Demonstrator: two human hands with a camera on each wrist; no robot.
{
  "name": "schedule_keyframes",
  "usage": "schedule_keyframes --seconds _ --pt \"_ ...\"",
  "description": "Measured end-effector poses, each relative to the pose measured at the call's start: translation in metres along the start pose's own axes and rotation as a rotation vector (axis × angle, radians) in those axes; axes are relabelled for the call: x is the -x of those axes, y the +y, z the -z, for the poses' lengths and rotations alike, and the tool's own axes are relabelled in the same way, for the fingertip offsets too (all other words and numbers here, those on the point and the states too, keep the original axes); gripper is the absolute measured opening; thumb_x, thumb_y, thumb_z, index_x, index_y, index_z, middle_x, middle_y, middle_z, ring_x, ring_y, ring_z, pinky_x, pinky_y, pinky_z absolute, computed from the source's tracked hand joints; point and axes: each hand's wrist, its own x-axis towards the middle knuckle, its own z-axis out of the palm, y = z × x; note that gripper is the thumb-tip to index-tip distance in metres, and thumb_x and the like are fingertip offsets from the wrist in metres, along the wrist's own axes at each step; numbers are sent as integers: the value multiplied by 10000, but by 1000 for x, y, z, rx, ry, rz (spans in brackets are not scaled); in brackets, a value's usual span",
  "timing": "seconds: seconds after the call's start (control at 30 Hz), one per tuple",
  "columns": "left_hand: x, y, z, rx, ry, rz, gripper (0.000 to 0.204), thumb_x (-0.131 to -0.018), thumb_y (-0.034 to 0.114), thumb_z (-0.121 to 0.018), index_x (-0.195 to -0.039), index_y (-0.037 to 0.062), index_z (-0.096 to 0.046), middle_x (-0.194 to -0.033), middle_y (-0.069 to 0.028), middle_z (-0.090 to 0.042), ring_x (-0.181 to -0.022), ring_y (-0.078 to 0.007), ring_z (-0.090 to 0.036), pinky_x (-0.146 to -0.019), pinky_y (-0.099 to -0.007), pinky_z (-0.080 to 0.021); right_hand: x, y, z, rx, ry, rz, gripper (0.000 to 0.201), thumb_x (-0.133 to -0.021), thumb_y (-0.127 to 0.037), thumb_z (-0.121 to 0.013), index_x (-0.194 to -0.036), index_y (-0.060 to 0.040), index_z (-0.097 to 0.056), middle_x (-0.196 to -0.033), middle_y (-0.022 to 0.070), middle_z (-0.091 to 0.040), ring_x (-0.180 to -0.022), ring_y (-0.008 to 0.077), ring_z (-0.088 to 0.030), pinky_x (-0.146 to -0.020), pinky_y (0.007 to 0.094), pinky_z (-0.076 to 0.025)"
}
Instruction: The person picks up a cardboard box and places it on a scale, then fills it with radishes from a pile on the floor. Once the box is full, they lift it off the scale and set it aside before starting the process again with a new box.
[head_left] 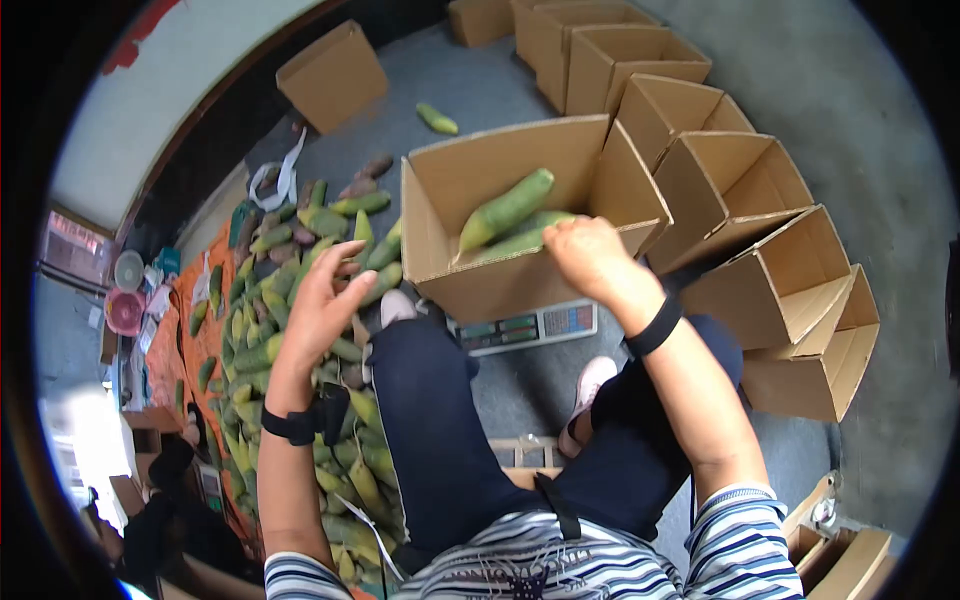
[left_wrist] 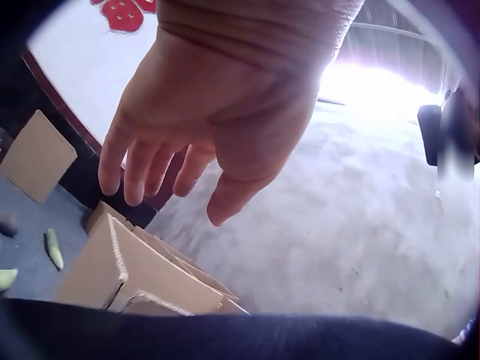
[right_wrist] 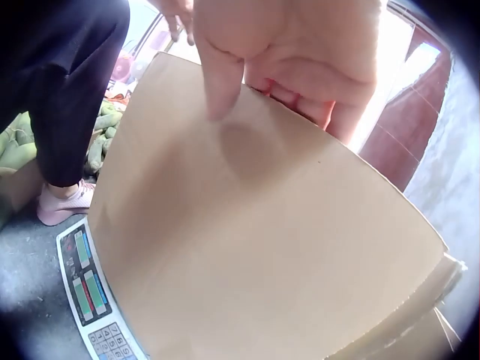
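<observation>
An open cardboard box (head_left: 500,292) stands on a digital scale (head_left: 530,328) in front of the person, with green radishes (head_left: 508,210) lying inside. At its near rim, the right hand (head_left: 592,262) has its fingers over the edge; in the right wrist view the thumb of that hand (right_wrist: 289,56) is on the outer side of the box wall (right_wrist: 255,225) and the fingers pass behind the rim. Left of the box, the left hand (head_left: 322,305) hangs in the air with relaxed, spread fingers and nothing in it, as the left wrist view also shows of this hand (left_wrist: 217,112).
A large pile of radishes (head_left: 262,355) covers the floor and orange sheet at left. Several empty boxes (head_left: 715,190) curve along the right side. Another box (head_left: 335,78) and a lone radish (head_left: 436,118) are farther back. The person's knees flank the scale's near side.
</observation>
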Motion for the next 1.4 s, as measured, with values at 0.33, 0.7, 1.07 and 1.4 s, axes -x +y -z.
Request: schedule_keyframes --seconds 0.33,0.7,1.07,1.4 --pt "200 -202 -12 -401 -133 649 471 -839 279 -672 -1158 -49 -558 -1077 -272 -629 -1020 -402 -607 -869 -442 -476 8 -9 20 -58 -90 -4 159 -847 -154 -621 -908 -19 -564 -901 168 -656 -908 339 -637 -794 442 -504" --pt "208 -184 -106 -425 -438 587 417 -830 295 -652 -1105 -5 -560 -1089 -239 -606 -1027 -399 -578 -872 -456 -473 3 -14 23 -14 -111 -41 183 -848 -178 -636 -927 -25 -572 -921 153 -664 -926 328 -638 -811 436 -502" --pt "264 -203 -38 -854 70 607 454 -698 128 -752 -1083 0 -548 -1074 -210 -559 -1017 -401 -529 -852 -457 -466 4 -13 22 -18 -98 -36 185 -842 -173 -644 -926 -24 -573 -918 154 -663 -917 331 -639 -809 436 -500" --pt "288 -223 -6 -1103 216 675 532 -702 243 -783 -1096 2 -519 -1163 -202 -534 -1064 -398 -530 -847 -473 -483 5 -13 20 -16 -94 -27 175 -835 -165 -642 -911 -24 -570 -901 159 -660 -902 336 -640 -792 442 -501"
